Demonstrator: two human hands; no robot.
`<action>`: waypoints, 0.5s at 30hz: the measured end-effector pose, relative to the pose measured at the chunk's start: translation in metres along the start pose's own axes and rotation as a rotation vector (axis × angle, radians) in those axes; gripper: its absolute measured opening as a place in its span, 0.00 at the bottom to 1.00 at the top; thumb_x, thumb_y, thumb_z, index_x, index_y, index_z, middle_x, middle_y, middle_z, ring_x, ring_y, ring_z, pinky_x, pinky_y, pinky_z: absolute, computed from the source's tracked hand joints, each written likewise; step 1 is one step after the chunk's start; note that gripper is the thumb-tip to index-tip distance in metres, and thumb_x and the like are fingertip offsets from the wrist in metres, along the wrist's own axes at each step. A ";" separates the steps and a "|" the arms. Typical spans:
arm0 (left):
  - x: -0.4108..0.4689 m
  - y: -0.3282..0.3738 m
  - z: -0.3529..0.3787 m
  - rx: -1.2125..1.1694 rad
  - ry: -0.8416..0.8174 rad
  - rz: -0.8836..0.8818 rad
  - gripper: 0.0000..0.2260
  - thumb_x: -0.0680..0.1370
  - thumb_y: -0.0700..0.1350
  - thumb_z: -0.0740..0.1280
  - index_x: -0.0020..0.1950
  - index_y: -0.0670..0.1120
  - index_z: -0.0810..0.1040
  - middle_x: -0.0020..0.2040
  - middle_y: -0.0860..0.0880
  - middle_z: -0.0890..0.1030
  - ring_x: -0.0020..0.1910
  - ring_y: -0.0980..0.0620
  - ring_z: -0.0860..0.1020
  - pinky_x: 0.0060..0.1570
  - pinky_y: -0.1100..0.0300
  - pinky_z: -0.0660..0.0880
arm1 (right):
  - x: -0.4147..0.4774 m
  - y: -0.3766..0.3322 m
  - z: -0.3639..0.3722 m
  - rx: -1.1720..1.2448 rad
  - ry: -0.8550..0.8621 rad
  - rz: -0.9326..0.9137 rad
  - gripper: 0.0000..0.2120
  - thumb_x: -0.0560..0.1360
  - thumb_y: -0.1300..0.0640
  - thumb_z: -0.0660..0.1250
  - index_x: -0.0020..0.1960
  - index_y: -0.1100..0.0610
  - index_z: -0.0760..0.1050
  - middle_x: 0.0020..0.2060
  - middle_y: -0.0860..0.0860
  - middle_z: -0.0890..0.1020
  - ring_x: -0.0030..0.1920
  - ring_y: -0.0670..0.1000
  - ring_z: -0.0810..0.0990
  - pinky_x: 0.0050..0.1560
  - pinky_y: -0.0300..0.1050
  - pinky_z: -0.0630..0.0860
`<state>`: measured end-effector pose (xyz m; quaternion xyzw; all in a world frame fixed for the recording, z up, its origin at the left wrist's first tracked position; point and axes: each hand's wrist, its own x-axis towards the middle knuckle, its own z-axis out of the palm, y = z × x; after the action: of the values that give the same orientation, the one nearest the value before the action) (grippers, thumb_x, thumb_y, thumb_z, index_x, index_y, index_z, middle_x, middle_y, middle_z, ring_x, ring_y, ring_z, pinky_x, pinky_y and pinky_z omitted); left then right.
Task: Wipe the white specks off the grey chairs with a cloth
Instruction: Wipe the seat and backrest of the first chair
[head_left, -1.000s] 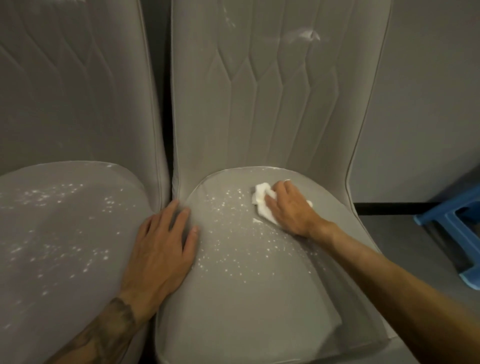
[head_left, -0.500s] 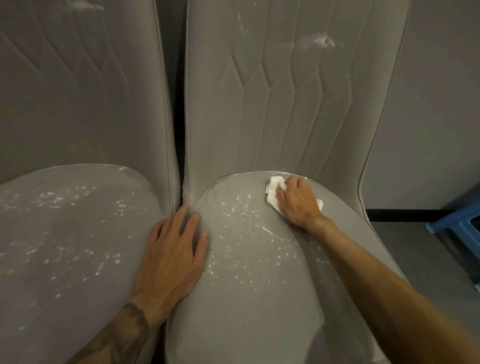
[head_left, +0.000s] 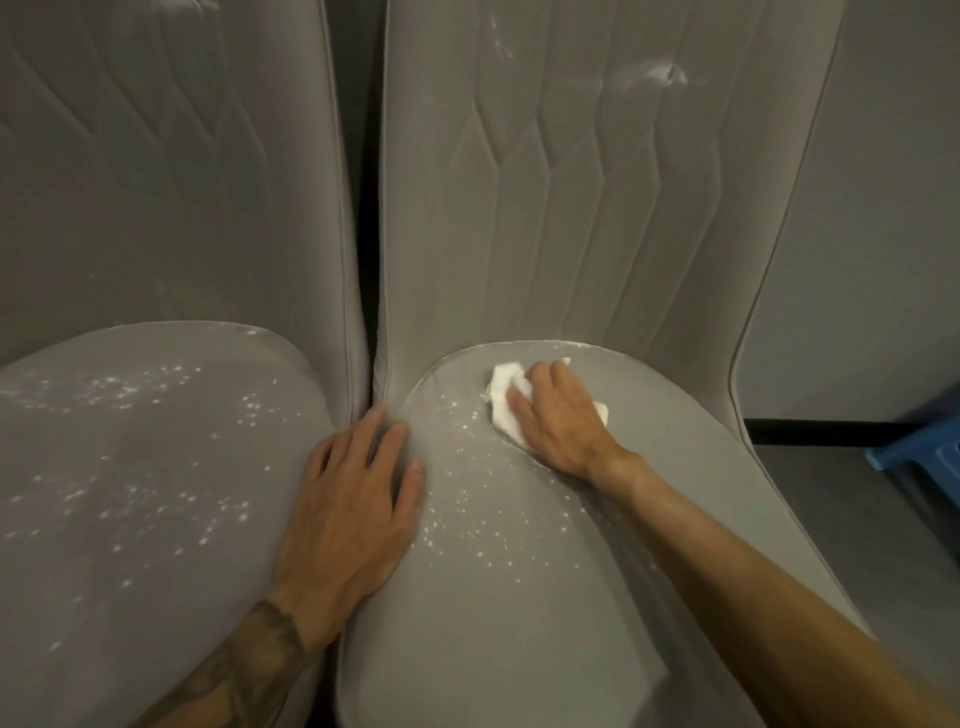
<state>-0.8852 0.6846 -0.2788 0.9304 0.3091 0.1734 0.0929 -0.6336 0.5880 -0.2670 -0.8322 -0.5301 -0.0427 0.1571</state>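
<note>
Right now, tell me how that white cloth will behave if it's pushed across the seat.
The white cloth looks crumpled and soft, so it will probably bunch rather than slide flat. The right hand presses it down, likely keeping it from slipping on the seat.

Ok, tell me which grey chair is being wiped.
The right chair: the right hand presses the white cloth on its seat. The left chair has none.

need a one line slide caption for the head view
Right hand presses a white cloth on the speckled right chair seat; left hand rests flat beside it.
</note>
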 end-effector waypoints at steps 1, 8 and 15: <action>0.000 0.000 0.000 0.002 0.001 0.001 0.24 0.85 0.56 0.52 0.74 0.45 0.74 0.78 0.43 0.71 0.74 0.46 0.70 0.74 0.47 0.66 | -0.007 0.001 -0.003 0.026 -0.011 -0.049 0.13 0.83 0.51 0.57 0.54 0.61 0.71 0.50 0.59 0.75 0.49 0.60 0.72 0.55 0.54 0.67; 0.000 -0.001 0.002 0.000 0.009 0.000 0.24 0.85 0.57 0.51 0.75 0.46 0.73 0.78 0.44 0.70 0.75 0.47 0.70 0.75 0.47 0.66 | 0.023 0.027 -0.006 -0.048 -0.034 0.195 0.18 0.84 0.49 0.53 0.59 0.64 0.70 0.55 0.62 0.74 0.55 0.61 0.72 0.59 0.53 0.66; 0.000 -0.001 0.002 -0.009 -0.007 -0.011 0.25 0.85 0.58 0.51 0.76 0.47 0.72 0.79 0.45 0.69 0.76 0.47 0.69 0.77 0.48 0.64 | 0.014 0.013 -0.006 0.055 -0.066 0.006 0.14 0.84 0.51 0.55 0.55 0.62 0.70 0.51 0.61 0.74 0.50 0.60 0.72 0.55 0.54 0.68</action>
<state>-0.8853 0.6854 -0.2805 0.9290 0.3130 0.1710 0.0990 -0.6153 0.5929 -0.2607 -0.8301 -0.5335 -0.0002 0.1626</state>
